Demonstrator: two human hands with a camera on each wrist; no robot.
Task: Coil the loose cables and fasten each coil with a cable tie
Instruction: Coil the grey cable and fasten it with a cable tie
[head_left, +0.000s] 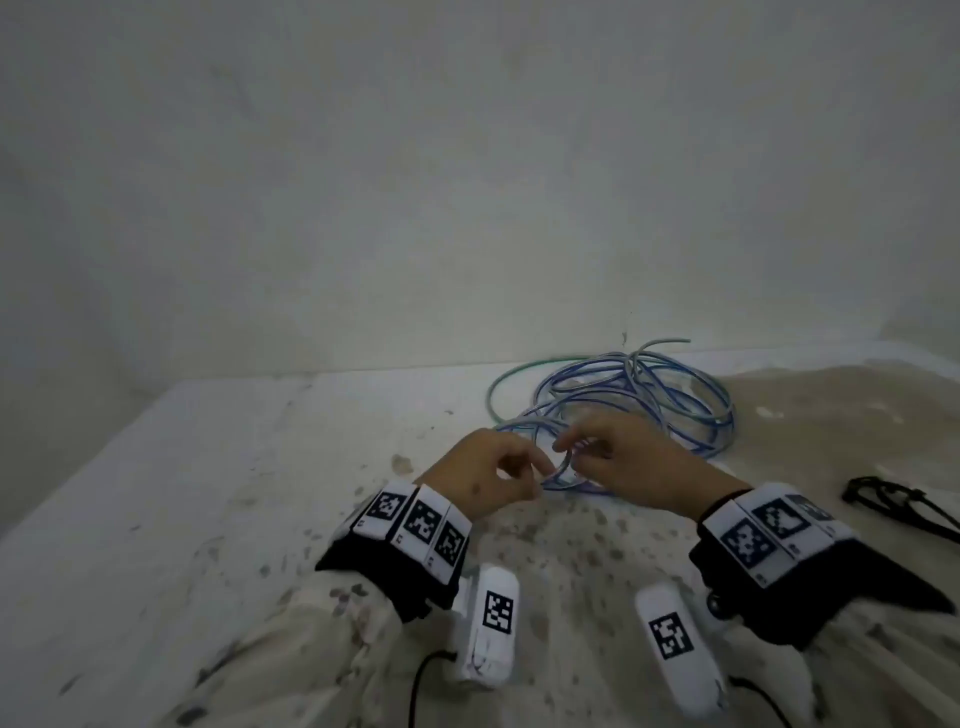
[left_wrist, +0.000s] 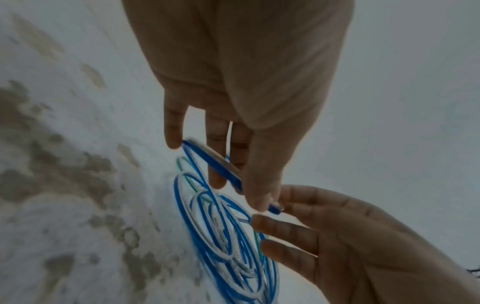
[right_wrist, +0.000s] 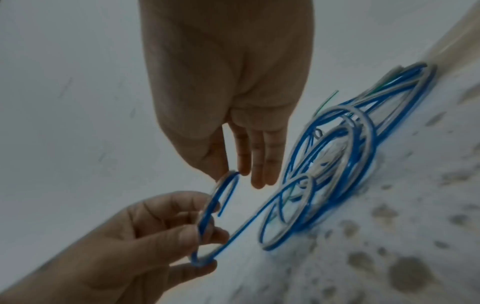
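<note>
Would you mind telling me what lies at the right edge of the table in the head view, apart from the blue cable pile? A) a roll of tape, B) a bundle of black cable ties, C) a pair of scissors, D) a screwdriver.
B: a bundle of thin black cable ties lies on the table, to the right of the right hand and apart from the blue cable pile.
</note>
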